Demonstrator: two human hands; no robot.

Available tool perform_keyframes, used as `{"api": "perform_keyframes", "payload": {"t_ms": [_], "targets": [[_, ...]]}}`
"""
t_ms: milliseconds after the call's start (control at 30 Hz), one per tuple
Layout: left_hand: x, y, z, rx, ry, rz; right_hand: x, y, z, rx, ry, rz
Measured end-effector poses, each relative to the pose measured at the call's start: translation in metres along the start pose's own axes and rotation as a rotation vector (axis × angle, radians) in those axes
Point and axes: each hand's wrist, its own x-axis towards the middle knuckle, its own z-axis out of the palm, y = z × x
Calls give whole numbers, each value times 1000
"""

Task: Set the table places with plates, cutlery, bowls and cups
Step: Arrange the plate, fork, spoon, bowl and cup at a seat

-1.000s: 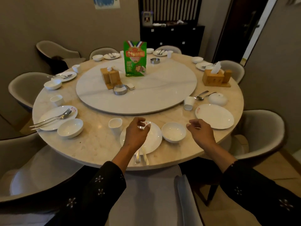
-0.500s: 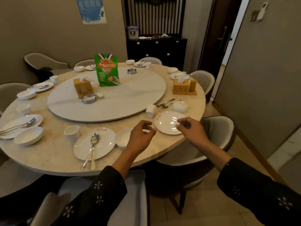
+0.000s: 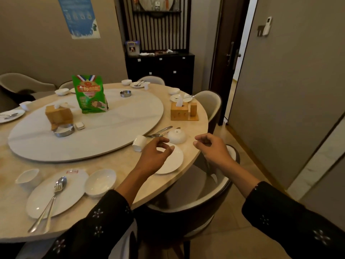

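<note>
The round marble desk carries a bare white plate at its right edge, with an overturned bowl, a tipped-over cup and cutlery just beyond it. The left hand hovers over the plate, fingers loosely curled and empty; the right hand hangs past the desk edge, equally curled, holding nothing. The glazed china looks stiff, slick and breakable: best pinched at the rim. The thin cutlery should lift by its handles.
</note>
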Motion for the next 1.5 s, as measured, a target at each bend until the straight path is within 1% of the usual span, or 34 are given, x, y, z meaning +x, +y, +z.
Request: {"api": "perform_keyframes", "payload": {"t_ms": [133,300,500,633,800,900,1033,1200,1267,1300,1400,1467,1500], "targets": [[45,-12,12,-33,20,-20,58,12,-2,-5,-24,-3],[96,-36,15,-120,119,-109,133,23,10,26,-72,54],[122,-73,22,-140,189,-255,191,45,42,38,-216,78],[122,-100,28,-96,258,-359,212,68,70,24,-380,85],[117,-127,42,-45,367,-511,236,98,106,-53,-647,88],[121,-129,53,-9,455,-560,249,110,126,-84,-814,56],[129,-120,71,46,597,-613,263,120,142,-108,-992,-21],[126,-111,96,79,695,-640,273,128,158,-196,-1093,-148],[125,-111,102,109,714,-652,272,130,164,-289,-1130,-265],[125,-113,104,127,715,-663,271,131,166,-350,-1120,-344],[134,-121,102,213,710,-678,269,137,164,-468,-1009,-563],[148,-127,94,315,728,-661,271,139,162,-525,-966,-640],[157,-129,88,376,739,-655,273,140,162,-549,-967,-645]]}}
